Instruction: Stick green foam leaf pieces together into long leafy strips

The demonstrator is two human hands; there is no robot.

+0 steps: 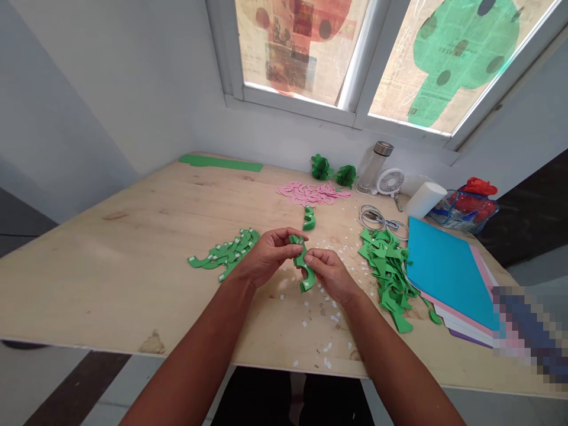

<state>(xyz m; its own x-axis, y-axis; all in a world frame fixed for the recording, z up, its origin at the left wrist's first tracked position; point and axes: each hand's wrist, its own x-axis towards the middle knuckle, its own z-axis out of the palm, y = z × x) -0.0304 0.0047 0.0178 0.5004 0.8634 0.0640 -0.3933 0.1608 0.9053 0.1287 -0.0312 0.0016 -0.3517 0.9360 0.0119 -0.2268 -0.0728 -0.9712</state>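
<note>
Between my two hands is a curved green foam cutout (307,278) with small white squares on it. My left hand (270,254) pinches its upper end between thumb and fingers. Closed on the middle of the same piece is my right hand (331,273), thumb on top. A pile of similar green cutouts (231,251), dotted with white squares, lies left of my left hand. Beyond my hands stands another small green curved piece (309,218). White paper bits (326,302) are scattered on the table under and around my right hand.
Green scraps (388,272) heap up right of my right hand, beside stacked coloured sheets (448,272). Scissors (393,225), pink cutouts (310,193), a bottle (375,165), a small fan (390,180) and a white roll (426,199) stand or lie farther back.
</note>
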